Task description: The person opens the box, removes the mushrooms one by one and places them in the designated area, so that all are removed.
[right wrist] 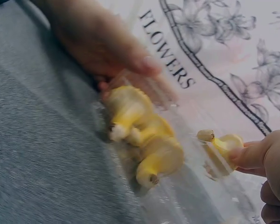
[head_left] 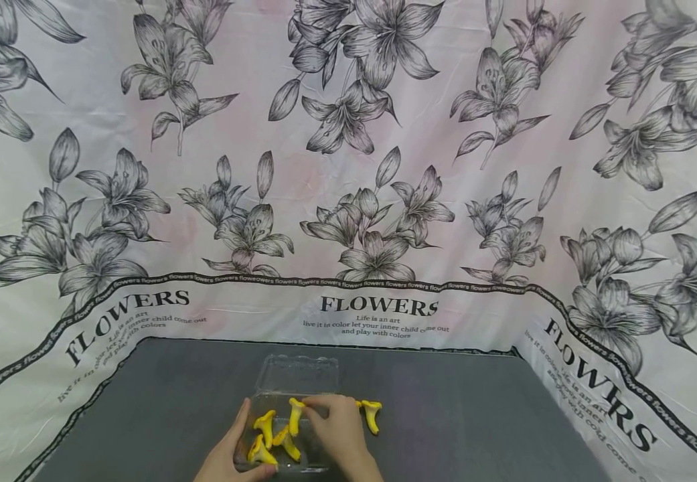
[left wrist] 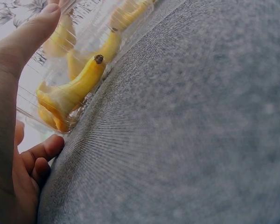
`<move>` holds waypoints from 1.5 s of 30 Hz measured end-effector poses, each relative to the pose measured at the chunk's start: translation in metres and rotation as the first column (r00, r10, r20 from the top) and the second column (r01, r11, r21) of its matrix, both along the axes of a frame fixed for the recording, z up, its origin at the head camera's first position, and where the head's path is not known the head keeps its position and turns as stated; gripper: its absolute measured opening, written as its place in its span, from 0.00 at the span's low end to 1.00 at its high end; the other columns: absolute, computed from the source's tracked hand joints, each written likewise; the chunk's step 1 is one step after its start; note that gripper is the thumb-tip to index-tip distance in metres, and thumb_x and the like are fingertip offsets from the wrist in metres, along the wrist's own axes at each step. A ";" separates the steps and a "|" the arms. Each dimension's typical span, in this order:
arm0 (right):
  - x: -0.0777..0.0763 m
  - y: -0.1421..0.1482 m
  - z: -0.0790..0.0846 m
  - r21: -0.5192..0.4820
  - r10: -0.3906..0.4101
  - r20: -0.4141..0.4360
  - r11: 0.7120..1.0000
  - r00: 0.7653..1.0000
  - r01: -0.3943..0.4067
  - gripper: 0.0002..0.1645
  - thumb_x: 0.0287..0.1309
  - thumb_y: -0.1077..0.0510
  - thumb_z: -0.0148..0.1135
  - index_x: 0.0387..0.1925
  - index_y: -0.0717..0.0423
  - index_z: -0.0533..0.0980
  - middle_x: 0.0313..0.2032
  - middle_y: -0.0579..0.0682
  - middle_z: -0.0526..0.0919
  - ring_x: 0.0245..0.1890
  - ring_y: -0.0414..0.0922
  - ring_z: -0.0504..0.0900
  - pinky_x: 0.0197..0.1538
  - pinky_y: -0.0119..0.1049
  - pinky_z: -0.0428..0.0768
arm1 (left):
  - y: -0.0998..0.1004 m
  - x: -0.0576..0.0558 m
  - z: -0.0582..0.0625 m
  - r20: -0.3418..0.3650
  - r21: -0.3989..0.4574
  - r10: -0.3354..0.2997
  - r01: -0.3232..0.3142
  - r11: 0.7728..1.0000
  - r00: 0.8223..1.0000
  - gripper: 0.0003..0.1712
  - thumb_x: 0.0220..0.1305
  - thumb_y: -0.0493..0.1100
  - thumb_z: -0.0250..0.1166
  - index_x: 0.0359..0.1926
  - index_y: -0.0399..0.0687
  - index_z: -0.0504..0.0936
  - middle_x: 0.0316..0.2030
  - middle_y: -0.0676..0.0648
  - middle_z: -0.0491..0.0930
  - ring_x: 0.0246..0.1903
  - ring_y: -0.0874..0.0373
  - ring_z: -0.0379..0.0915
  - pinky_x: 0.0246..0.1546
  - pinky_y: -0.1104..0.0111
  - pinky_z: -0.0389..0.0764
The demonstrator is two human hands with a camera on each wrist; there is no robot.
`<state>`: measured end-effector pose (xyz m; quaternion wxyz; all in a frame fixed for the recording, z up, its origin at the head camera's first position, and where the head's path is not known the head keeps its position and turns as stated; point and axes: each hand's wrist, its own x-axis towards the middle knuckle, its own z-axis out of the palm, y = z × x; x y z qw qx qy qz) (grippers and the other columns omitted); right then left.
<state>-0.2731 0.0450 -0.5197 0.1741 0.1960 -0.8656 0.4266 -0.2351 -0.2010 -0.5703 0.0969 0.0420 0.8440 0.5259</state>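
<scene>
A clear plastic box (head_left: 318,458) stands on the grey surface, its hinged lid (head_left: 296,376) laid back at the far side. My left hand (head_left: 232,452) grips the box's left end, thumb at the near side. Inside lie several yellow chanterelle mushrooms (head_left: 265,427), their stems showing through the wall in the left wrist view, one mushroom (left wrist: 77,93) nearest. Between thumb and forefinger, my right hand (head_left: 343,432) pinches another chanterelle (right wrist: 226,147) over the box; the right wrist view shows this hand (right wrist: 270,163) at the right edge. The box's right end is partly hidden behind that hand.
Just right of my right hand, a chanterelle (head_left: 373,416) lies on the grey tabletop (head_left: 456,415), with part of another yellow one (head_left: 358,404) beside it. A white flower-printed cloth (head_left: 378,328) hangs behind and along both sides.
</scene>
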 end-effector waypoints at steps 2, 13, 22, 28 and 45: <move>-0.001 0.004 0.003 -0.037 0.005 0.012 0.999 1.000 -0.004 0.07 0.58 0.62 0.79 0.40 0.53 0.92 0.37 0.47 0.94 0.08 0.24 0.57 0.16 0.21 0.64 | 0.000 0.000 -0.001 -0.007 -0.017 0.016 -0.016 1.000 1.000 0.69 0.63 0.59 0.77 0.87 0.49 0.38 0.54 0.28 0.78 0.44 0.34 0.80 0.38 0.50 0.82; -0.008 0.043 0.016 -0.169 -0.111 0.085 0.978 0.990 0.124 0.05 0.59 0.60 0.79 0.39 0.52 0.93 0.25 0.49 0.91 0.05 0.25 0.54 0.13 0.21 0.56 | 0.003 0.001 -0.001 -0.020 -0.037 0.036 -0.037 0.999 0.999 0.70 0.61 0.58 0.78 0.87 0.47 0.40 0.81 0.25 0.47 0.45 0.37 0.76 0.38 0.48 0.77; -0.016 0.081 0.017 -0.230 -0.174 0.138 0.952 0.975 0.203 0.07 0.59 0.55 0.80 0.39 0.50 0.93 0.33 0.52 0.93 0.08 0.31 0.70 0.14 0.25 0.64 | 0.001 0.002 0.000 0.011 -0.006 -0.010 0.010 1.000 1.000 0.71 0.63 0.58 0.77 0.87 0.48 0.35 0.35 0.46 0.70 0.26 0.55 0.64 0.25 0.64 0.67; -0.020 0.106 0.013 -0.258 -0.218 0.142 0.933 0.966 0.249 0.06 0.59 0.55 0.80 0.39 0.48 0.93 0.38 0.50 0.94 0.07 0.36 0.69 0.15 0.25 0.60 | 0.001 0.001 0.000 0.005 -0.010 -0.019 0.019 1.000 1.000 0.71 0.63 0.59 0.77 0.87 0.48 0.34 0.28 0.48 0.68 0.25 0.56 0.63 0.24 0.66 0.67; -0.027 0.160 -0.014 -0.239 -0.276 0.250 0.911 0.928 0.335 0.09 0.58 0.55 0.81 0.41 0.50 0.93 0.44 0.51 0.93 0.17 0.33 0.75 0.19 0.29 0.67 | 0.004 0.003 0.003 -0.043 -0.059 0.034 -0.036 0.998 0.999 0.70 0.61 0.60 0.78 0.87 0.48 0.40 0.80 0.26 0.53 0.68 0.16 0.62 0.48 0.31 0.79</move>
